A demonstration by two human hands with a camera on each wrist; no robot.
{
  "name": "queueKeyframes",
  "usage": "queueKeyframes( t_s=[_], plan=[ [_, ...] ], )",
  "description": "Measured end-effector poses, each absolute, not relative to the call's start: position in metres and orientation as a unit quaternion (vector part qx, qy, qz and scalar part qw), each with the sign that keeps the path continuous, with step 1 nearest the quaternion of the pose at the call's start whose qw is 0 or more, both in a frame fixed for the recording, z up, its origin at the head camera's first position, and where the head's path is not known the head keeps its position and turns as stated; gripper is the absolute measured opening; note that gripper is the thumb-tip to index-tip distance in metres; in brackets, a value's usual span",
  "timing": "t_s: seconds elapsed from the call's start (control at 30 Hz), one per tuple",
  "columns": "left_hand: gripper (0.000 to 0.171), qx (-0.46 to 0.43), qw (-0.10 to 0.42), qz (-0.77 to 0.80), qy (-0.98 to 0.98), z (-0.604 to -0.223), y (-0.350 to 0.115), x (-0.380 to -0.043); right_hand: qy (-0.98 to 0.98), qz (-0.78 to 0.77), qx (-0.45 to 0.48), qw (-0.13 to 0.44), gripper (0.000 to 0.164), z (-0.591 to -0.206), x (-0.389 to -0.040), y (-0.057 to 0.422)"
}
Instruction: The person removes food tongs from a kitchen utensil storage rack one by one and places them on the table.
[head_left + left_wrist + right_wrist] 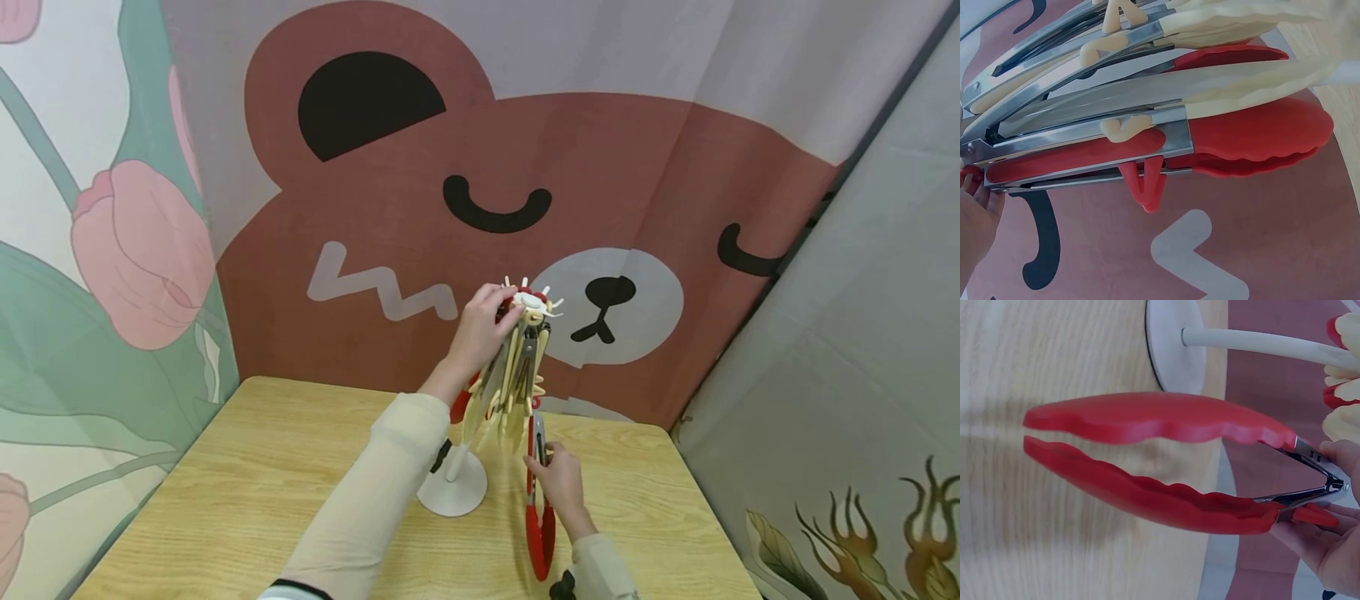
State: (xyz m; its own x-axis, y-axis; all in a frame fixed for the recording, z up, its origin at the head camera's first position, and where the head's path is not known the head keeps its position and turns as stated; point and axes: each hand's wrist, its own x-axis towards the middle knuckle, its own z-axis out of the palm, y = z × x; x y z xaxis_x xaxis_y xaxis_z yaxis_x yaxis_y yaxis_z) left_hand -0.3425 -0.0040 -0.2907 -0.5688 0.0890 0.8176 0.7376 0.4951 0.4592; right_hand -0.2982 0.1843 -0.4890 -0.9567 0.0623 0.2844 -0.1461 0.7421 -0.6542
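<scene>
At the top of a white stand my left hand (483, 325) pinches the hinge end of hanging red-tipped tongs (1254, 128), its fingers by the red ring. White hooks (557, 305) spread round the stand's head, and several cream-tipped tongs (517, 375) hang beneath them. Lower, to the right of the stand, my right hand (564, 483) grips another pair of red tongs (1141, 415) near the hinge. These point downward over the table, their scalloped red tips a little apart. Much of the stand's pole is hidden behind the hanging tongs.
The stand's round white base (453, 487) sits on a light wooden table (300, 467). A bear-printed curtain (360, 200) hangs behind the table, with a tulip-printed one (142, 250) at the left and a grey one (840, 375) at the right.
</scene>
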Motion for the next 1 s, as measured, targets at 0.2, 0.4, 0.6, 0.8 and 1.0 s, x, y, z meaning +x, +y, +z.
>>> queueKeyframes(
  t_s=[0.2,0.4,0.6,0.8,1.0],
  plan=[
    [0.030,-0.264,0.378,-0.429,-0.777,-0.290,-0.004,-0.342,-0.930,0.342,0.017,0.134,0.043,-0.497,-0.298,0.182],
    [0.030,-0.264,0.378,-0.429,-0.777,-0.290,-0.004,-0.342,-0.932,0.333,0.029,0.141,0.038,-0.503,-0.297,0.178],
    [0.030,-0.265,0.374,-0.429,-0.779,-0.289,-0.004,-0.341,-0.934,0.328,0.034,0.136,0.034,-0.509,-0.298,0.175],
    [0.030,-0.265,0.372,-0.428,-0.780,-0.289,-0.004,-0.341,-0.930,0.347,0.030,0.119,0.031,-0.515,-0.297,0.176],
    [0.030,-0.263,0.374,-0.429,-0.779,-0.289,-0.005,-0.341,-0.935,0.328,0.031,0.128,0.025,-0.521,-0.297,0.178]
  ],
)
